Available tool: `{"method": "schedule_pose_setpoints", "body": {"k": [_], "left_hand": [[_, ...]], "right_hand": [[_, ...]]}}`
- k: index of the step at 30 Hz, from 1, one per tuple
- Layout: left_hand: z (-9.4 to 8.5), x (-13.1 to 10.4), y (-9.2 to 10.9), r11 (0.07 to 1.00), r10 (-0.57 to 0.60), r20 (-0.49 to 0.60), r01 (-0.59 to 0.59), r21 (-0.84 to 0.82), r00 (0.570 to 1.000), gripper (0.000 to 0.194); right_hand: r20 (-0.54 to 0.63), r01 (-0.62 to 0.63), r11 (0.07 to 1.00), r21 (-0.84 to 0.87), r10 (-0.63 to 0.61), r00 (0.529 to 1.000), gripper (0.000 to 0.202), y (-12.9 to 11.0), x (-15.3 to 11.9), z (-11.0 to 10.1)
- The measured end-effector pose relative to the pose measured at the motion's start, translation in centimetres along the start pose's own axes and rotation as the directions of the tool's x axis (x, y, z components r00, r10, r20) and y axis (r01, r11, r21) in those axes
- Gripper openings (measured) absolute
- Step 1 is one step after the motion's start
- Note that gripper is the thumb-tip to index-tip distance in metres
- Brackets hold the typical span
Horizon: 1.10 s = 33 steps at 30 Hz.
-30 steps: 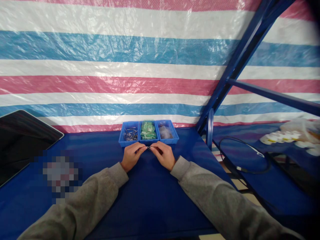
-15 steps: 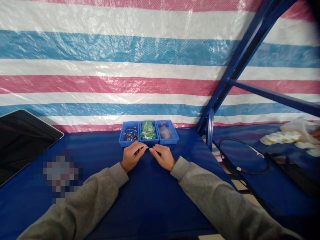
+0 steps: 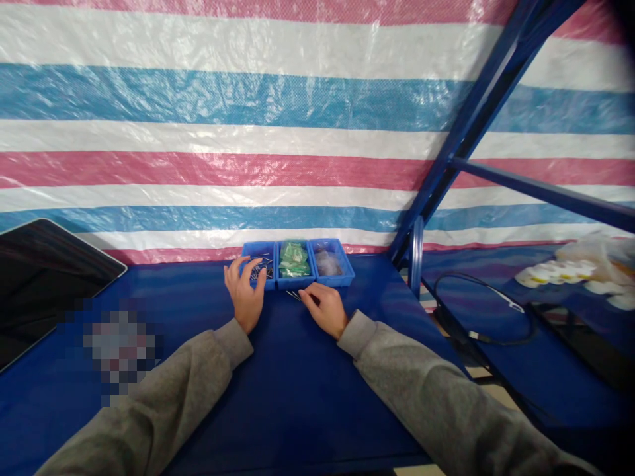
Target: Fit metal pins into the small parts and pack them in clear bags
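Three small blue bins stand side by side at the back of the blue table. My left hand [image 3: 244, 294] is open, fingers spread over the front of the left bin [image 3: 270, 285], which holds loose thin metal pins [image 3: 262, 271]. Fingers of my right hand [image 3: 325, 309] pinch a few slim metal pins [image 3: 292, 295] in front of the middle bin; their exact kind is too small to tell. Green plastic packets [image 3: 294, 259] fill the middle bin. Clear plastic bags [image 3: 327, 261] lie in the right bin.
A dark flat panel with a pale rim [image 3: 44, 277] rests at the left, near a blurred-out patch [image 3: 122, 347]. Right of the blue frame post [image 3: 417, 254] are a black cable [image 3: 489, 340] and white objects [image 3: 555, 272] by a plastic bag.
My left hand has let go of the pins, moved left and opened over the left bin. My right hand stays in place, still pinching pins.
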<state>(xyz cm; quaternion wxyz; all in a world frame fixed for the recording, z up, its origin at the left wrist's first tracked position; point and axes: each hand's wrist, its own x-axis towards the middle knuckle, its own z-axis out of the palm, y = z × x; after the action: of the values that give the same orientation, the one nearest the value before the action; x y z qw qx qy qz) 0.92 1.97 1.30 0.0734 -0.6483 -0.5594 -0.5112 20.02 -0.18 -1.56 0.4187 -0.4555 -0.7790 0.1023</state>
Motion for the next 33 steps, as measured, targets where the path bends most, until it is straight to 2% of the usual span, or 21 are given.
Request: {"method": "schedule_pose_setpoints", "body": {"k": [3,5,9,11,18,23,27,30,33], "left_hand": [[-0.1,-0.2,0.3,0.997,0.044,0.022,-0.043,-0.056,0.999,0.023],[-0.2,-0.5,0.5,0.986,0.124,0.053,-0.117,-0.123,0.991,0.019],[-0.3,-1.3,0.6,0.913,0.333,0.135,-0.283,-0.295,0.933,0.015],[-0.3,-1.6,0.6,0.889,0.387,0.206,-0.304,-0.344,0.899,0.017],[0.4,-1.8,0.5,0.937,0.334,0.333,-0.275,-0.214,0.882,0.017],[0.9,-2.3,0.2,0.911,0.398,0.422,-0.407,-0.073,0.815,0.017],[1.0,-2.6,0.1,0.873,0.427,0.458,-0.488,0.015,0.779,0.017],[1.0,-2.5,0.2,0.877,0.412,0.464,-0.479,0.031,0.784,0.017],[1.0,-2.4,0.3,0.889,0.415,0.458,-0.457,-0.021,0.786,0.020]], "right_hand": [[0.021,-0.059,0.990,-0.126,0.063,0.998,0.020,-0.1,0.0,0.0],[0.070,-0.077,0.972,-0.220,0.094,0.993,0.017,-0.3,-0.1,0.1],[0.170,-0.065,0.935,-0.347,0.131,0.977,0.022,-0.5,-0.1,0.2],[0.195,-0.055,0.926,-0.375,0.137,0.971,0.021,-0.5,0.0,0.2],[0.241,-0.032,0.899,-0.437,0.151,0.959,0.016,-0.3,0.1,0.3],[0.249,-0.022,0.886,-0.463,0.154,0.956,0.014,-0.3,0.0,0.3],[0.236,-0.028,0.890,-0.455,0.151,0.960,0.015,-0.2,0.0,0.3],[0.219,-0.039,0.892,-0.451,0.153,0.964,0.017,-0.2,0.0,0.4],[0.213,-0.042,0.903,-0.428,0.146,0.966,0.018,-0.2,0.0,0.4]]}}
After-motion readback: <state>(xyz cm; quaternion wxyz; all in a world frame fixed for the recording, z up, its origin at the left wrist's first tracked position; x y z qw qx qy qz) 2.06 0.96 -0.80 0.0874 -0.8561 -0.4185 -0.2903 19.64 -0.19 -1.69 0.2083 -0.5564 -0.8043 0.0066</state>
